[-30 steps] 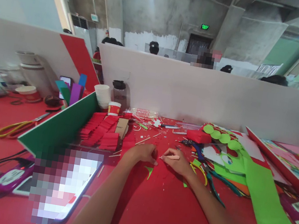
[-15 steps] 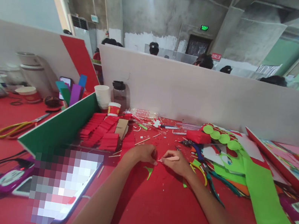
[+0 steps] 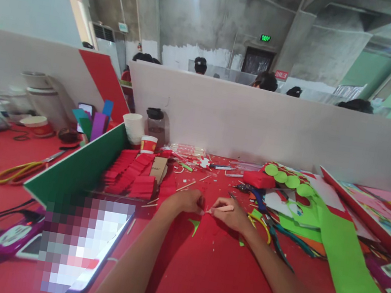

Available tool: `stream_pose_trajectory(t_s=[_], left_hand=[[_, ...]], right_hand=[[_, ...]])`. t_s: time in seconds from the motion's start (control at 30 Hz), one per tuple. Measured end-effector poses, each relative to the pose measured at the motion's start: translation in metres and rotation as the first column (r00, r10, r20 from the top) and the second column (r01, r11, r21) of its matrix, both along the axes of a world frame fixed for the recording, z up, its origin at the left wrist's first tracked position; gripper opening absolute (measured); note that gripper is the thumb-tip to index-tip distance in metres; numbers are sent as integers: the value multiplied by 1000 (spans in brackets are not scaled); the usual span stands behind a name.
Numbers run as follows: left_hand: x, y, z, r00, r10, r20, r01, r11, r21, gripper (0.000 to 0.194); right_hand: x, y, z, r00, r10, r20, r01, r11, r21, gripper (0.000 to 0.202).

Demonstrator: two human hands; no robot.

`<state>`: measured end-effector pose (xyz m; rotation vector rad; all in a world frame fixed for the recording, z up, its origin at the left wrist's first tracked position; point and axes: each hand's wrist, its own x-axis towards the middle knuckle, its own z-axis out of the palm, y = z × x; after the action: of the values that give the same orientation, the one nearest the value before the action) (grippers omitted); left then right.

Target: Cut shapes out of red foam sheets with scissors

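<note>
On the red tabletop (image 3: 216, 290), both hands are close together near the middle. My left hand (image 3: 188, 201) rests with its fingers bent down and closed at a small pale piece between the hands; what its fingertips grip is too small to name. My right hand (image 3: 227, 212) is closed in a pinch, its fingertips beside the same piece, and what it holds is also too small to make out. Red material lies under the fingertips. A small green scrap (image 3: 194, 226) lies just below my left hand.
Red folded pieces (image 3: 143, 185) and a tablet (image 3: 100, 245) lie left, beside a green board (image 3: 76, 161). Yellow-handled scissors (image 3: 260, 227), pliers (image 3: 279, 240) and green sheets (image 3: 337, 240) lie right. Paper cups (image 3: 148, 144) and a bottle (image 3: 156, 125) stand behind.
</note>
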<state>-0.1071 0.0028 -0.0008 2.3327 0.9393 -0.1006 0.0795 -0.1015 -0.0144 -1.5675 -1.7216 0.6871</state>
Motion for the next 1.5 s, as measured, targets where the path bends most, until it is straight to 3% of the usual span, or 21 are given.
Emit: stream_pose_trajectory(t_s=[0.77, 1.17, 1.5], left_hand=[[-1, 2, -2, 1000, -10, 13, 10, 1000, -21, 23], [-1, -1, 2, 1000, -9, -2, 9, 1000, 27, 24], [0, -4, 7, 999, -15, -32, 16, 998, 53, 26]], right_hand=[[4, 1, -6, 987, -139, -78, 140, 990, 3, 7], [7, 4, -9, 995, -79, -65, 81, 996, 28, 10], [6, 4, -11, 992, -13, -128, 9, 1000, -29, 16]])
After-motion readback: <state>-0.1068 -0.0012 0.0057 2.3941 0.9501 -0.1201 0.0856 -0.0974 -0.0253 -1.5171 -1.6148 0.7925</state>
